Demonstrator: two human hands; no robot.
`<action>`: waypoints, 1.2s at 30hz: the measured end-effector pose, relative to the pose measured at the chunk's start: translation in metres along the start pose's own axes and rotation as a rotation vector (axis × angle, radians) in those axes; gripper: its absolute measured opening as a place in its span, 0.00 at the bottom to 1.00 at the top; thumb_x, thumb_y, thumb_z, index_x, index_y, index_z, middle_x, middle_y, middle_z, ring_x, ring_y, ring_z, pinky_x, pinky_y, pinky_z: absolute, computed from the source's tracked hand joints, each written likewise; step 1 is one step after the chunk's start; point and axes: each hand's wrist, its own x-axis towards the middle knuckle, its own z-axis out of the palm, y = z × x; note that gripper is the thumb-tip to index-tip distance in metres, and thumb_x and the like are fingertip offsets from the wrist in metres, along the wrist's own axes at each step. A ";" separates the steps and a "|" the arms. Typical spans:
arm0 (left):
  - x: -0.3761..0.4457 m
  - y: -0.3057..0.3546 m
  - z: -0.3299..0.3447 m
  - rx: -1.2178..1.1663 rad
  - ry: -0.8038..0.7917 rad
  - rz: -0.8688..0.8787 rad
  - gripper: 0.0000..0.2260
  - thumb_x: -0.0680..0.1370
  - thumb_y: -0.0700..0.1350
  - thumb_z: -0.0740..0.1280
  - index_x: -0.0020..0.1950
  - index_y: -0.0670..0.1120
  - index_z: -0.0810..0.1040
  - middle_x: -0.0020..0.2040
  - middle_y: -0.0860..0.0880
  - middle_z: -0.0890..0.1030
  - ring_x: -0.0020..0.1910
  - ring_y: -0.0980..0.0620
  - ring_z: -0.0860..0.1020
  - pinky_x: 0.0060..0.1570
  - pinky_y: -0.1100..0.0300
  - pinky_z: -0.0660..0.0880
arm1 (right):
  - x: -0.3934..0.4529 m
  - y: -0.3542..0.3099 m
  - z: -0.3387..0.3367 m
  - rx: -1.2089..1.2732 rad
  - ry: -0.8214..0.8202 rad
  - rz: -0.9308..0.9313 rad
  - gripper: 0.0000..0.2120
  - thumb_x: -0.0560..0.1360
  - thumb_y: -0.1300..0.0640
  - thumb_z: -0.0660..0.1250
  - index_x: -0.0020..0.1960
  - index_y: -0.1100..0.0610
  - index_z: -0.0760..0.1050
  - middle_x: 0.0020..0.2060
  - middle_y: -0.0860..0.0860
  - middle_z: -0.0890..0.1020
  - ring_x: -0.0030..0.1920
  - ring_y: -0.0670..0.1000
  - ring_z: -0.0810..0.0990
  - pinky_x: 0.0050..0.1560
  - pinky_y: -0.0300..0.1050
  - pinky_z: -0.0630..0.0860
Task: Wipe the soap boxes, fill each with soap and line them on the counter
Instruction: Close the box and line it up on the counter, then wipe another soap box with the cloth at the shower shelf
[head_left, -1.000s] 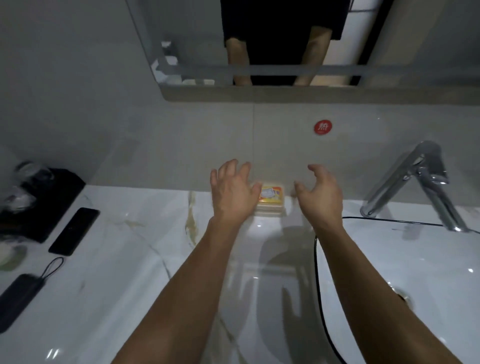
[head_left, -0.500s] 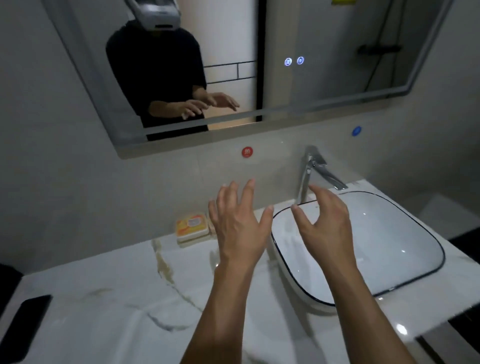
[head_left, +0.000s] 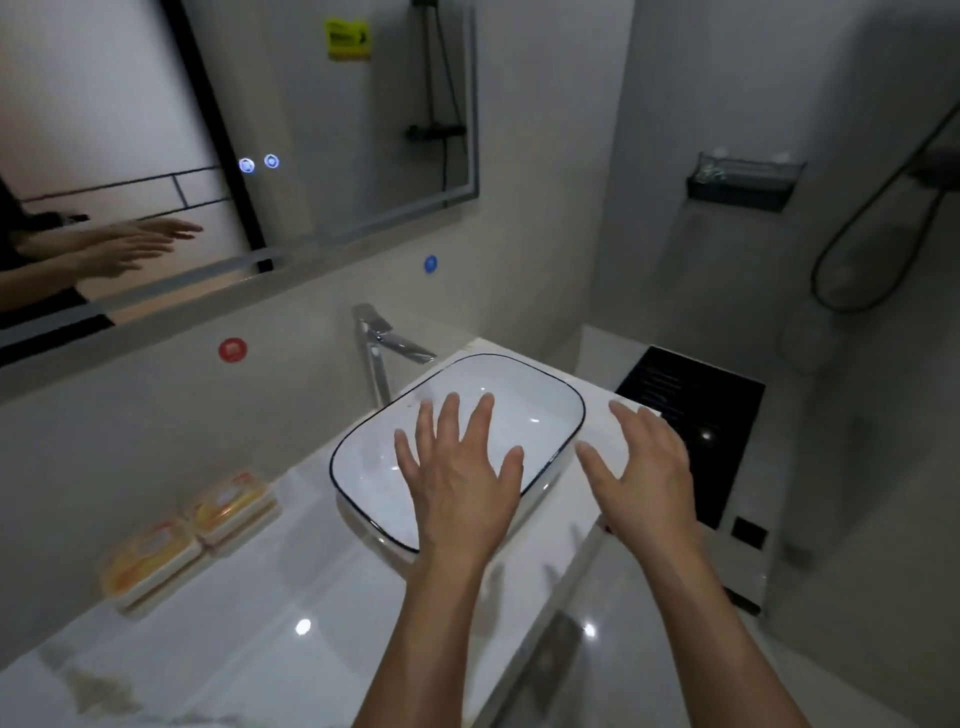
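There is one view only, from a wide-angle camera on the person's head. It looks forward and steeply down, tilted, over both outstretched forearms onto the worktop (head_left: 270, 618) and basin (head_left: 519, 374), all close below. The mirror (head_left: 337, 130) and wall rise beyond the hands; a shower corner shows off to the right, farther away.

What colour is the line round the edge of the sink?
Black: a thin dark line runs round the white sink's rim, seen clearly in the head view.
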 end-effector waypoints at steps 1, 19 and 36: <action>0.002 0.012 0.007 0.000 -0.014 0.030 0.27 0.80 0.59 0.60 0.79 0.58 0.59 0.80 0.49 0.57 0.80 0.46 0.47 0.76 0.42 0.42 | 0.002 0.010 -0.008 -0.018 0.013 0.027 0.31 0.78 0.45 0.67 0.78 0.51 0.64 0.78 0.56 0.62 0.79 0.56 0.55 0.78 0.54 0.55; 0.043 0.268 0.165 -0.092 -0.157 0.238 0.27 0.80 0.61 0.60 0.78 0.58 0.59 0.80 0.49 0.58 0.80 0.45 0.46 0.76 0.42 0.43 | 0.108 0.206 -0.171 -0.036 0.082 0.176 0.32 0.79 0.44 0.65 0.79 0.49 0.60 0.79 0.54 0.61 0.79 0.54 0.53 0.77 0.57 0.56; 0.172 0.361 0.295 -0.082 -0.275 0.326 0.29 0.79 0.63 0.59 0.79 0.59 0.57 0.80 0.49 0.56 0.80 0.46 0.47 0.77 0.41 0.45 | 0.265 0.312 -0.190 -0.111 0.113 0.293 0.31 0.80 0.42 0.63 0.80 0.48 0.58 0.80 0.53 0.57 0.80 0.53 0.52 0.78 0.56 0.54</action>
